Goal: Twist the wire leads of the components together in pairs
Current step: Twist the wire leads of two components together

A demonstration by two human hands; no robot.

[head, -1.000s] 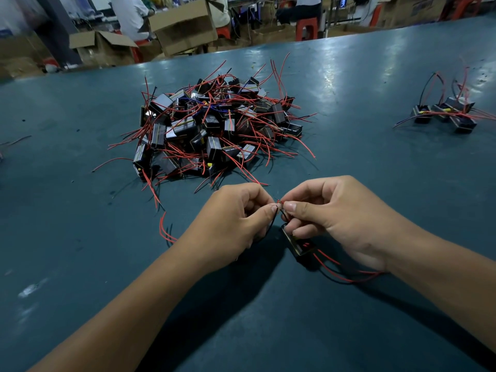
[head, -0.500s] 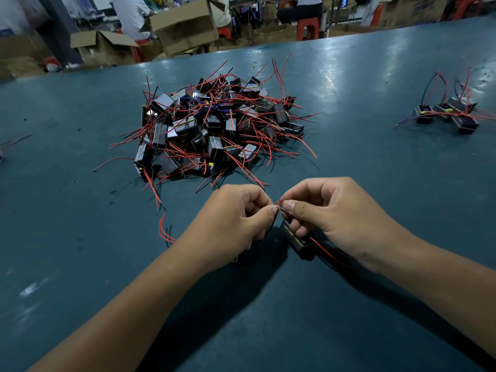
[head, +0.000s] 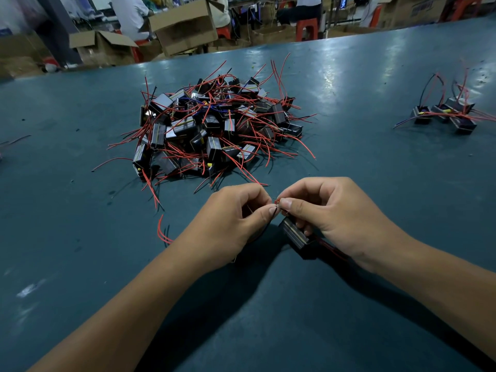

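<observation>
Red and black wire ends (head: 276, 206) sit pinched between the left hand (head: 236, 221) and right hand (head: 332, 213). Their black component (head: 294, 236) lies under the right fingers, near the pile (head: 214, 130).

Both forearms reach forward and converge. The left hand (head: 236, 221) and right hand (head: 335, 213) meet fingertip to fingertip, fingers curled, thumbs and forefingers pinching.
</observation>
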